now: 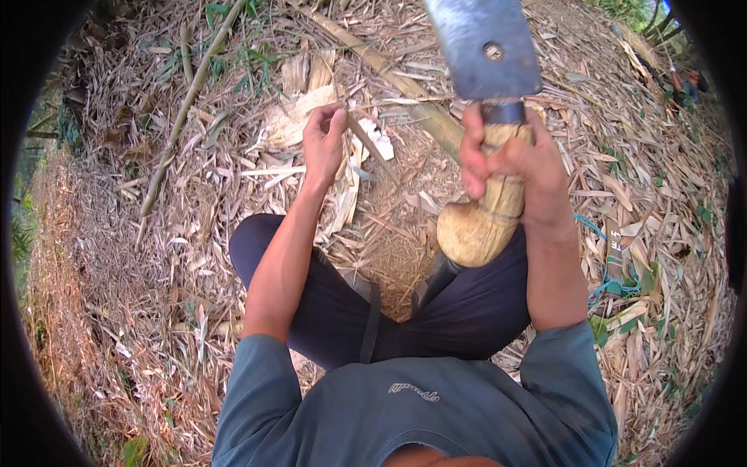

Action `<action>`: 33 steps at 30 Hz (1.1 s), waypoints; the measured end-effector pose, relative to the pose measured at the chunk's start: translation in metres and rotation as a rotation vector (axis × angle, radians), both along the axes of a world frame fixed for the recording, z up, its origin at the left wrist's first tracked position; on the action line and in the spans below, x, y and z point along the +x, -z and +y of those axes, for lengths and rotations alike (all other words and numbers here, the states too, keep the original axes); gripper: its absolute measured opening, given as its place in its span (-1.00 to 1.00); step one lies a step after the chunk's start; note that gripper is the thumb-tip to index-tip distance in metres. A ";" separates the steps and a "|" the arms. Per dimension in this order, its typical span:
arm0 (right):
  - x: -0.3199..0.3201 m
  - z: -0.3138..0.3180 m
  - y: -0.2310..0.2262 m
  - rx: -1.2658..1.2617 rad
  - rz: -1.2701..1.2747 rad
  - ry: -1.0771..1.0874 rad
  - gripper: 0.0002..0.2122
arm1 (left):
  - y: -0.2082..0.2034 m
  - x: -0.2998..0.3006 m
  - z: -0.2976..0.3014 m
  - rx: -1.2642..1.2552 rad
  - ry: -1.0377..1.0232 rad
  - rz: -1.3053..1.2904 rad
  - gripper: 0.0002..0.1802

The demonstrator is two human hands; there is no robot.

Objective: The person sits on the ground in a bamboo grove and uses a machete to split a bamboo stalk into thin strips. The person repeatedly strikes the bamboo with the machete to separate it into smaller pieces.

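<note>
My right hand (529, 167) grips the curved wooden handle (498, 206) of a machete. Its broad dark metal blade (490, 58), with a rivet near the handle, points away from me and runs out of the top of the view. My left hand (323, 148) is closed, thumb against fingers, on a thin bamboo strip (372, 149). The strip slants down to the right toward the ground between my knees. Pale split wood pieces (292, 124) lie just beyond my left hand. The machete is raised, apart from the strip.
A bamboo pole (436, 124) lies diagonally ahead, partly behind the machete. Another slim pole (183, 124) lies on the left. Dry leaves cover the ground. At right lies a flat wooden piece (614, 253) with blue cord (595, 226). My bent legs (467, 311) frame the space before me.
</note>
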State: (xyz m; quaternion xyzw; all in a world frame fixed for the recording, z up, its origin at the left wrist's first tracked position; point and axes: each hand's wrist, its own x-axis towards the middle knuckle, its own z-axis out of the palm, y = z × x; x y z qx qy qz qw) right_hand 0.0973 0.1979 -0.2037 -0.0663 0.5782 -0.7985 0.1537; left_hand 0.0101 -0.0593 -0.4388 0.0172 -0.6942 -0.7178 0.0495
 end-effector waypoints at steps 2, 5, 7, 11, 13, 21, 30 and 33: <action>-0.004 0.006 0.005 -0.066 -0.047 0.025 -0.80 | -0.002 0.000 0.003 0.019 0.014 -0.009 -0.68; -0.006 0.009 0.008 -0.202 -0.124 0.035 -0.79 | -0.007 -0.001 0.004 0.012 0.042 -0.015 -0.70; -0.008 0.011 0.010 -0.173 -0.133 0.016 -0.81 | -0.010 0.000 0.005 0.000 0.043 -0.019 -0.71; -0.010 -0.005 0.018 -0.038 -0.083 0.094 -0.83 | -0.015 0.001 0.002 0.009 0.068 -0.024 -0.72; -0.016 -0.011 0.037 0.165 -0.027 0.185 -0.84 | -0.018 0.002 0.006 0.051 0.103 -0.018 -0.74; -0.022 -0.042 0.103 0.929 0.037 0.296 -0.78 | -0.021 0.016 0.009 0.034 0.183 -0.011 -0.79; -0.014 -0.072 0.106 1.006 0.103 0.262 -0.68 | -0.029 0.033 0.008 0.074 0.244 0.002 -0.86; -0.011 -0.076 0.102 1.050 0.123 0.243 -0.68 | -0.026 0.034 0.005 0.059 0.254 -0.006 -0.86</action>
